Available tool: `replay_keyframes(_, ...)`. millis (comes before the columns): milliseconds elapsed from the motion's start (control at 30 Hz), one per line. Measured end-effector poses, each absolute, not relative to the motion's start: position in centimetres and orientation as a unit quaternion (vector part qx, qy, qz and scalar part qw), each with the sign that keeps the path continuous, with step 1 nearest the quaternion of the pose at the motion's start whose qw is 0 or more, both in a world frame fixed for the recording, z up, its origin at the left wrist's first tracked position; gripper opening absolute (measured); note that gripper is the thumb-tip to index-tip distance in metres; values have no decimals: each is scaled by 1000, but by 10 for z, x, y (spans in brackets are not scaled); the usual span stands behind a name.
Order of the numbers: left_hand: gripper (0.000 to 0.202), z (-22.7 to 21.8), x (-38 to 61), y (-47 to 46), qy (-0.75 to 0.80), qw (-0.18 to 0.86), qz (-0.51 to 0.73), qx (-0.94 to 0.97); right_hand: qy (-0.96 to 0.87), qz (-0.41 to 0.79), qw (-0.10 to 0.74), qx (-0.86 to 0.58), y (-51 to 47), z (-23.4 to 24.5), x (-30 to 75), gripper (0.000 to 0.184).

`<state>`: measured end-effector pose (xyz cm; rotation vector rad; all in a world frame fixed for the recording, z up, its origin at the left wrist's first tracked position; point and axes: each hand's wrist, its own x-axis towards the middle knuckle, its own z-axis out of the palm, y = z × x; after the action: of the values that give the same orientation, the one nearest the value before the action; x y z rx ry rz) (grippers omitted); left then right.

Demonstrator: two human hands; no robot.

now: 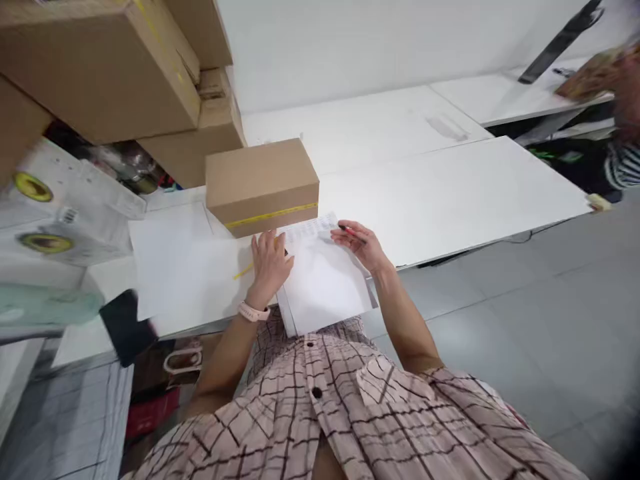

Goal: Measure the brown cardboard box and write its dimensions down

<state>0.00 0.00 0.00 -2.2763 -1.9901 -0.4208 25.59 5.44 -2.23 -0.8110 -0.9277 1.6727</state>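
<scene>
My left hand (271,265) lies palm down at the left edge of a sheet of paper (327,283), its fingers stretched toward the box. A thin yellow strip (243,271) comes out from under this hand, and a small dark piece shows by the fingers; whether they are one object I cannot tell. My right hand (364,247) holds a red and black pen (353,233) above the paper's upper right. Printed rows run along the sheet's top, and its lower part is blank. Just beyond stands a closed cardboard box (263,177) with a yellow strip along its front.
Large cardboard boxes (100,67) are stacked at left. Blank white paper (173,260) lies on the white table (425,200), near a dark flat object (127,327) at its edge. At far right are a dark bottle (557,47) and part of another person (627,93).
</scene>
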Motion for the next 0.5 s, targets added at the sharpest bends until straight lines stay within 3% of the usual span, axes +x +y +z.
replay_keyframes(167, 38, -10, 58, 4, -555, -55, -142, -817, -441, 602, 529, -405, 75, -29, 240, 43)
replay_keyframes(300, 44, -25, 81, 16, -558, -98, -85, -819, -507, 502, 511, -480, 95, -42, 226, 44)
replay_keyframes(500, 51, -34, 79, 21, -570, -102, -65, -812, -551, 501, 481, -462, 107, -55, 224, 41)
